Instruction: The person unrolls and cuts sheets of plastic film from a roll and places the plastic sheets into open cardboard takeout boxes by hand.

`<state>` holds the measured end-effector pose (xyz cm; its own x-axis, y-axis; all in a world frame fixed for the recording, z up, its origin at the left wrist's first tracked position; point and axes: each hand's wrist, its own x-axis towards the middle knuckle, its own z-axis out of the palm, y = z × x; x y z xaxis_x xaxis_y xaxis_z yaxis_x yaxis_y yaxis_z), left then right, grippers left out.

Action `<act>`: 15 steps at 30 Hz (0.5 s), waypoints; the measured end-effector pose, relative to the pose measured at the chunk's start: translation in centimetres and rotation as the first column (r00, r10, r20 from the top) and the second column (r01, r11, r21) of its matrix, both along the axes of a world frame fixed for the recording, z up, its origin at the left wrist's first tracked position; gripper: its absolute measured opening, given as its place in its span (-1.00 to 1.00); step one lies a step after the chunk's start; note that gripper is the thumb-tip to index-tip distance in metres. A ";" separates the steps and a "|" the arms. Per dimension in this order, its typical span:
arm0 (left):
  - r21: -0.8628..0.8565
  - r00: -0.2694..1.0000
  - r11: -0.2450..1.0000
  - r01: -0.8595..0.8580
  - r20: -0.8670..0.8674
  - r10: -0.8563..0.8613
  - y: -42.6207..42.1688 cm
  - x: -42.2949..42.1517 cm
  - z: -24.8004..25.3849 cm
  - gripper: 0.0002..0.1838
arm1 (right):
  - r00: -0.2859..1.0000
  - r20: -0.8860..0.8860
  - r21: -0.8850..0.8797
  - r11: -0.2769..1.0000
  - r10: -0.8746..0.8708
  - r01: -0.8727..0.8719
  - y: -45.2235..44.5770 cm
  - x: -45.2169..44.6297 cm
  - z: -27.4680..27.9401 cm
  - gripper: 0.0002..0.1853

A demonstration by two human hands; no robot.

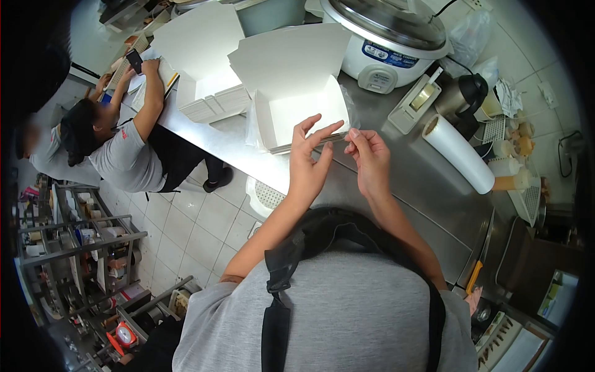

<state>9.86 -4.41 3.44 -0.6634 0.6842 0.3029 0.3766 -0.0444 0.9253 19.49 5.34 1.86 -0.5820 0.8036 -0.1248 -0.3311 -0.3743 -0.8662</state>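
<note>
A white cardboard box [297, 105] stands on the steel counter in front of me with its lid folded back, its bare white inside showing. Over its front edge, my left hand [308, 166] is open with fingers spread. My right hand [370, 162] is beside the box's front right corner, thumb and index finger pinched together. Whatever the pinch may hold is too small to make out. Some clear plastic [348, 102] shows along the box's right side. To the left, more white boxes [214, 106] are stacked, the top one with its lid up.
Behind the box stands a white rice cooker [387, 46]. A tape dispenser [421, 102], a roll of plastic film [458, 154] and a kettle [466, 94] are to the right. A knife [475, 277] lies near my right elbow. At left, a co-worker [127, 149] leans on the counter holding a phone [134, 61].
</note>
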 end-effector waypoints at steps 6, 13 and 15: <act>-0.096 0.960 0.995 -0.039 -0.278 0.011 -0.1 0.0 0.1 -0.44 | 0.999 0.020 -0.027 0.999 -0.047 0.047 0.3 0.0 -1.0 -0.87; -0.129 0.941 0.991 -0.018 -0.337 -0.026 -0.1 -0.2 -0.3 -0.38 | 0.998 0.005 -0.072 0.995 -0.062 0.062 0.2 -0.2 -0.7 -0.88; -0.130 0.942 0.991 -0.016 -0.333 -0.028 0.0 -0.1 -0.5 -0.38 | 0.998 -0.008 -0.100 0.994 -0.055 0.054 0.3 -0.2 -0.9 -0.87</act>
